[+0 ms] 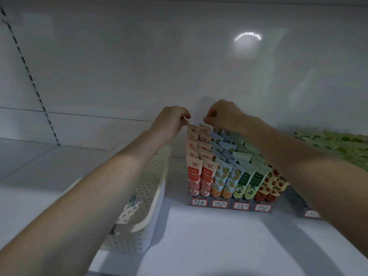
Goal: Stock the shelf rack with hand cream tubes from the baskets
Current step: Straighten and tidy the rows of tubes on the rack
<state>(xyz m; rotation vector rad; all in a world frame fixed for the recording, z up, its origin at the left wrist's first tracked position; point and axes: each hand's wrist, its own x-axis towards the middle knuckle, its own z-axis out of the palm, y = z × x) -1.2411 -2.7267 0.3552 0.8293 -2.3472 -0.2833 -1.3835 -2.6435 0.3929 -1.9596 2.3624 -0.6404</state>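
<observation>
Rack (229,205) sits mid-shelf and holds four labelled lanes, two rows each: pink tubes (194,176), blue tubes (225,180), green tubes (249,182), strawberry-print tubes (272,186). Front labels (199,202) are red-bordered and handwritten; neither they nor the tube print can be read. Left hand (171,120) and right hand (223,114), fingers curled, each pinch the top edge of the farthest pink tube in its row. White perforated basket (147,206) sits left of the rack, partly hidden by the left forearm. The right forearm covers the second rack (310,213).

White shelf (209,240), perforated basket (144,213) left, tube-filled rack (229,205) centre, second rack (303,209) right
</observation>
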